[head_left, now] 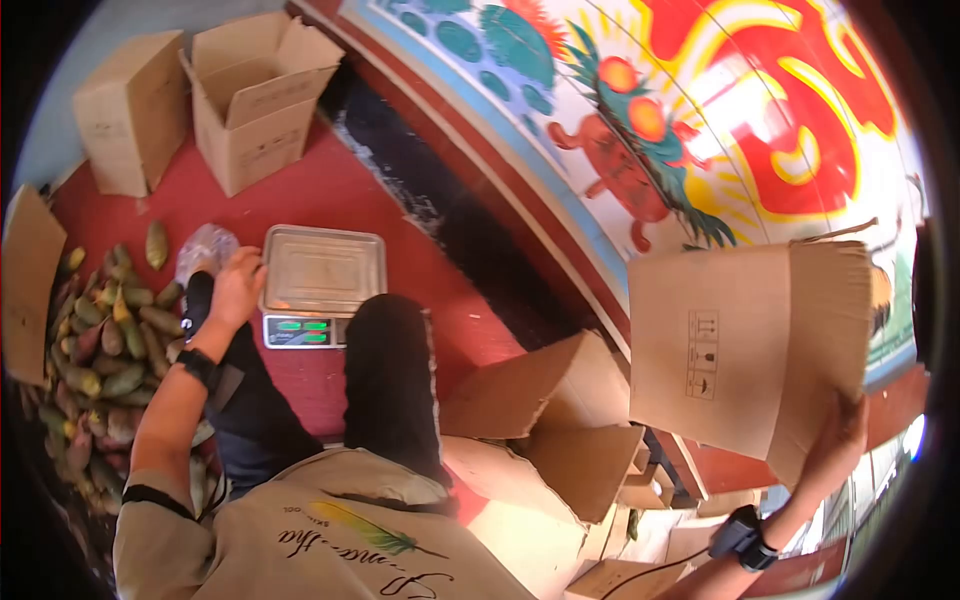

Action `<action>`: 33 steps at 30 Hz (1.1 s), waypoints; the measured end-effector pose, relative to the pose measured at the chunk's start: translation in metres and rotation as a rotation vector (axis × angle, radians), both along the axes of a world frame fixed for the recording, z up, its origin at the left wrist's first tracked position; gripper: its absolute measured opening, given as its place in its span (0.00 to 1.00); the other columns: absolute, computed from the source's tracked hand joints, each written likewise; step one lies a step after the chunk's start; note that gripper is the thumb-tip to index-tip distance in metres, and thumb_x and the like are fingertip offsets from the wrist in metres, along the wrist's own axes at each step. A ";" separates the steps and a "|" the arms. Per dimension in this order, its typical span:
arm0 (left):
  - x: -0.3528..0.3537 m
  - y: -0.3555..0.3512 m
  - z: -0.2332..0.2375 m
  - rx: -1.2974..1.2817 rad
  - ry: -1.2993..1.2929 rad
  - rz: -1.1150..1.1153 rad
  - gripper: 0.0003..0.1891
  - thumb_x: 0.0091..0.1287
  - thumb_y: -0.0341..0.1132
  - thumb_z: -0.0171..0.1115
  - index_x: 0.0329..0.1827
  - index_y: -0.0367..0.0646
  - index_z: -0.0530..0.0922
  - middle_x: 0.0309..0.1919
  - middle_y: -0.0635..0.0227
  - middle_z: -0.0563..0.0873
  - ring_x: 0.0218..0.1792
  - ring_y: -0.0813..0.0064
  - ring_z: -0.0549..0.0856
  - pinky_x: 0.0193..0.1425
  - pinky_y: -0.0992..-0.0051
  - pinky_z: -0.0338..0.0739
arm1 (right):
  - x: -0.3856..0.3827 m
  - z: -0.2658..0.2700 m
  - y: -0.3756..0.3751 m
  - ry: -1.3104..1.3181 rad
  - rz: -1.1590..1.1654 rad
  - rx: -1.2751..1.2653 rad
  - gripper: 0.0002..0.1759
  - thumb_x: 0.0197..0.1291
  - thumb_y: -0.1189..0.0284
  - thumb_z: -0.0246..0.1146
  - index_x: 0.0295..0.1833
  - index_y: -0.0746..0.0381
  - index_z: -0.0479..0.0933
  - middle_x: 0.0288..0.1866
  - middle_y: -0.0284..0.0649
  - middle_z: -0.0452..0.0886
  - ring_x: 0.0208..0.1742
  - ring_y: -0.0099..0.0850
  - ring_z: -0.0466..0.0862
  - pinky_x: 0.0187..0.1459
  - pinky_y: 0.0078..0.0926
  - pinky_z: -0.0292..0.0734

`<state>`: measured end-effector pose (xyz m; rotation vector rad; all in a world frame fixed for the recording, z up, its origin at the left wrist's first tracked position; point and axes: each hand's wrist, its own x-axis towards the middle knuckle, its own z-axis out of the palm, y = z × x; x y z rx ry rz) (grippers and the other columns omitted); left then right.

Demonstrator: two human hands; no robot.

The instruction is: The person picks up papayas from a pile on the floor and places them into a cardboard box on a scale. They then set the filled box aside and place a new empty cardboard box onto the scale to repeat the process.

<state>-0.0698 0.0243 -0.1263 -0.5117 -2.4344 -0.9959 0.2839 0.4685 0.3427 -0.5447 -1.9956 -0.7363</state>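
Observation:
My left hand [238,285] is beside the left edge of a digital scale [300,331], its bent fingers at the rim of the metal weighing tray [325,268]. Nothing shows in that hand, and its thumb side is partly hidden. Crumpled clear plastic [206,246] lies just beyond it, by my foot. Off to the right, my right hand [848,430] grips the lower edge of a cardboard box [712,345], which is raised and tilted. Printed handling symbols face me on its side. The scale's display glows green, and its tray holds nothing.
A heap of long green and reddish produce [115,350] covers the red floor [390,245] at left. Two cardboard boxes [135,115] [250,130] stand behind it. A cardboard flap [32,285] borders the heap. Another open box [590,455] sits near my right leg, before a painted wall [600,90].

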 end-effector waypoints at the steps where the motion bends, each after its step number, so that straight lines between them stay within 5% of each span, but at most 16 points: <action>1: 0.002 0.000 0.005 0.027 -0.010 -0.005 0.07 0.56 0.27 0.59 0.35 0.34 0.76 0.43 0.53 0.78 0.44 0.52 0.79 0.49 0.63 0.74 | -0.010 0.003 0.000 0.043 0.064 0.000 0.13 0.61 0.75 0.59 0.50 0.68 0.75 0.43 0.43 0.83 0.41 0.27 0.81 0.44 0.24 0.74; 7: 0.009 -0.005 0.008 0.091 -0.076 0.054 0.08 0.55 0.27 0.59 0.38 0.35 0.76 0.46 0.53 0.77 0.45 0.51 0.78 0.49 0.63 0.74 | -0.113 -0.008 -0.025 0.062 0.611 -0.454 0.15 0.62 0.73 0.59 0.54 0.67 0.73 0.40 0.36 0.81 0.40 0.20 0.78 0.42 0.17 0.73; 13: 0.016 -0.011 0.016 0.139 -0.024 0.072 0.12 0.55 0.27 0.60 0.43 0.37 0.74 0.48 0.52 0.75 0.47 0.50 0.78 0.51 0.63 0.73 | -0.243 -0.063 -0.070 -0.115 1.029 -0.462 0.10 0.58 0.78 0.60 0.46 0.66 0.75 0.35 0.35 0.81 0.34 0.19 0.78 0.37 0.17 0.73; 17: 0.017 -0.017 0.017 0.191 0.002 0.102 0.16 0.55 0.26 0.60 0.47 0.37 0.72 0.49 0.51 0.75 0.50 0.50 0.76 0.53 0.63 0.72 | -0.311 -0.108 -0.106 -0.243 0.859 -0.468 0.12 0.54 0.77 0.61 0.45 0.65 0.75 0.35 0.39 0.81 0.35 0.22 0.79 0.38 0.20 0.73; 19: 0.018 -0.018 0.019 0.191 0.005 0.110 0.17 0.55 0.26 0.60 0.48 0.37 0.70 0.49 0.51 0.75 0.51 0.50 0.75 0.53 0.63 0.72 | -0.344 -0.134 -0.112 -0.218 1.010 -0.151 0.08 0.52 0.71 0.64 0.34 0.61 0.72 0.24 0.46 0.76 0.26 0.42 0.78 0.29 0.33 0.73; 21: 0.019 -0.017 0.024 0.176 -0.010 0.113 0.17 0.54 0.25 0.59 0.49 0.37 0.70 0.49 0.51 0.75 0.51 0.49 0.75 0.53 0.63 0.72 | -0.363 -0.159 -0.125 -0.269 0.953 -0.180 0.12 0.50 0.70 0.66 0.32 0.61 0.70 0.26 0.47 0.75 0.28 0.49 0.76 0.27 0.39 0.71; 33: 0.014 -0.007 0.025 0.054 -0.144 0.102 0.30 0.54 0.28 0.60 0.63 0.42 0.62 0.60 0.51 0.67 0.57 0.47 0.71 0.59 0.62 0.69 | -0.378 -0.259 -0.177 -0.487 1.229 -0.034 0.07 0.43 0.77 0.59 0.30 0.59 0.69 0.22 0.38 0.69 0.24 0.34 0.75 0.24 0.30 0.72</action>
